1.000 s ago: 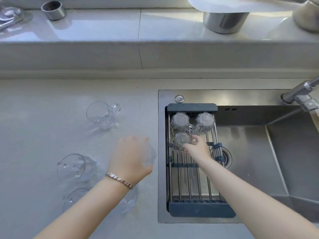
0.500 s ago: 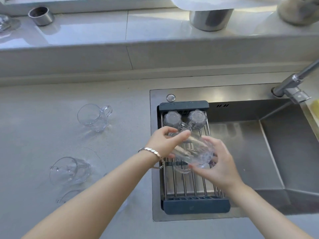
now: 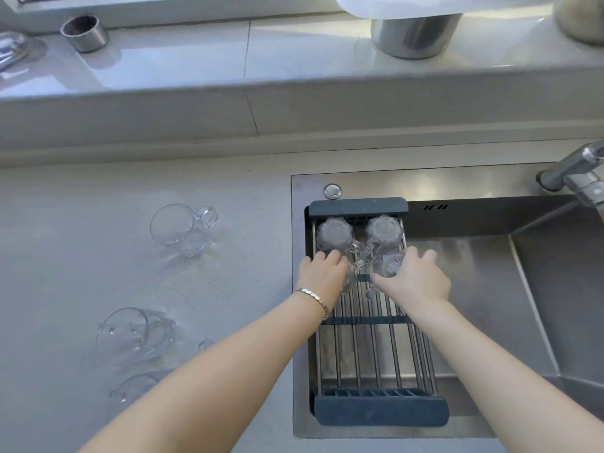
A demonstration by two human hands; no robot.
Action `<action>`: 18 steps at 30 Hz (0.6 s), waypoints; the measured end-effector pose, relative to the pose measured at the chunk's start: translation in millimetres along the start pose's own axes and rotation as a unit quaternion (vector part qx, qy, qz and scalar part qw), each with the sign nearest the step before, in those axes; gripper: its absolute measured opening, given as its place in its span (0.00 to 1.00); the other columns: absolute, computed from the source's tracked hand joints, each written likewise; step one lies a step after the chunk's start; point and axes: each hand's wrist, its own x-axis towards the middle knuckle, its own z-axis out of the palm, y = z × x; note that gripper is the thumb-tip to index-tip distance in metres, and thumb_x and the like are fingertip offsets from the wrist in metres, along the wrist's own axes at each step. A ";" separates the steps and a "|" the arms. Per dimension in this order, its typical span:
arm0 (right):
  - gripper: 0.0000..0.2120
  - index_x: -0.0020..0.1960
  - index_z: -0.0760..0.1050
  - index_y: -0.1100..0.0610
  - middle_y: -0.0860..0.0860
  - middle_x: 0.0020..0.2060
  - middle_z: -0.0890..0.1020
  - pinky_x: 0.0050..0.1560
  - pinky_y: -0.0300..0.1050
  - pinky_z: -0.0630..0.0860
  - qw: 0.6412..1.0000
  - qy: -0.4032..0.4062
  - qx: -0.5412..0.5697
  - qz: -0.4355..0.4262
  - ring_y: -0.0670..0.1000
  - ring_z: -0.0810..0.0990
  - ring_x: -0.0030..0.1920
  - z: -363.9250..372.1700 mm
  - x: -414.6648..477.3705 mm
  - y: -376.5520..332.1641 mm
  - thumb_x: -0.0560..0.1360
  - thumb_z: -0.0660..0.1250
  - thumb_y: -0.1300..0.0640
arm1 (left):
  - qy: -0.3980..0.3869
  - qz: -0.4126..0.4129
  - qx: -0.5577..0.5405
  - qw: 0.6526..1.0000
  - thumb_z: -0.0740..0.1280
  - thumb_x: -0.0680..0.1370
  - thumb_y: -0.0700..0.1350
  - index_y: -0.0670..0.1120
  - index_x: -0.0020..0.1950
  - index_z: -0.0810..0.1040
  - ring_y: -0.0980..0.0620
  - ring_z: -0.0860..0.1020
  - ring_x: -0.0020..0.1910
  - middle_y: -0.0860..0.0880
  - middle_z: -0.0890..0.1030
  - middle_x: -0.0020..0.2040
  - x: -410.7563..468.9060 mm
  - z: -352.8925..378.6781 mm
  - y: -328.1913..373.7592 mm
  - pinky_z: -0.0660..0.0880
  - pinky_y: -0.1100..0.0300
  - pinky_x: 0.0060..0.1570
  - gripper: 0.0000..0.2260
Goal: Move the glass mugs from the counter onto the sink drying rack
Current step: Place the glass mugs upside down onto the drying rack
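Note:
The drying rack (image 3: pixel 380 411), steel rods with dark end bars, spans the left side of the sink. Two clear glass mugs (image 3: pixel 335 235) (image 3: pixel 384 232) stand upside down at its far end. Just in front of them, my right hand (image 3: pixel 415 279) grips a third mug (image 3: pixel 387 264) down on the rods. My left hand (image 3: pixel 323 273) curls over a mug (image 3: pixel 351 281) beside it, mostly hidden. On the counter to the left, one mug (image 3: pixel 181 230) lies on its side, another (image 3: pixel 137 331) is nearer, and a third (image 3: pixel 137 387) is partly behind my left arm.
The steel sink basin (image 3: pixel 490 289) drops away right of the rack, with the faucet (image 3: pixel 575 178) at the far right. A raised ledge behind holds a small steel cup (image 3: pixel 85 32) and a larger steel container (image 3: pixel 415 34). A round button (image 3: pixel 332 191) sits behind the rack.
My left hand lifted a mug off the counter and passed it over the rack to my right hand. That mug now sits in the second row, and my left hand has moved onto the neighbouring mug.

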 end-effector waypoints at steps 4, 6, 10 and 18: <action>0.32 0.61 0.66 0.61 0.60 0.57 0.70 0.42 0.48 0.72 1.000 -0.007 0.017 0.012 0.62 0.78 0.52 19.0 6.9 -6.0 0.68 0.68 0.39 | -0.001 -0.001 -0.009 1.000 0.67 0.76 0.46 0.43 0.71 0.64 0.42 0.70 0.63 0.43 0.69 0.67 -0.9 -0.6 -0.6 0.71 0.49 0.58 0.25; 0.32 0.63 0.65 0.61 0.61 0.57 0.70 0.43 0.50 0.73 0.998 0.005 0.061 0.013 0.64 0.78 0.52 23.5 3.6 -4.8 0.70 0.68 0.42 | 0.002 -0.005 -0.016 1.000 0.66 0.77 0.45 0.43 0.71 0.63 0.41 0.70 0.63 0.43 0.69 0.68 -1.7 1.0 -0.1 0.71 0.49 0.58 0.25; 0.29 0.68 0.61 0.59 0.61 0.60 0.67 0.39 0.48 0.69 0.995 0.008 0.102 -0.005 0.65 0.78 0.48 20.1 -11.9 4.6 0.73 0.66 0.48 | -0.007 0.000 -0.020 1.000 0.66 0.77 0.44 0.45 0.74 0.57 0.41 0.68 0.66 0.44 0.63 0.73 -9.6 3.9 -4.4 0.70 0.48 0.60 0.29; 0.20 0.66 0.68 0.51 0.50 0.56 0.76 0.53 0.43 0.74 0.940 -0.191 0.062 -0.275 0.48 0.75 0.50 2.8 -79.7 -25.4 0.74 0.65 0.53 | 0.017 -0.088 -0.058 0.994 0.60 0.79 0.46 0.47 0.67 0.70 0.46 0.70 0.67 0.47 0.73 0.67 -86.2 -33.5 -62.8 0.65 0.53 0.65 0.17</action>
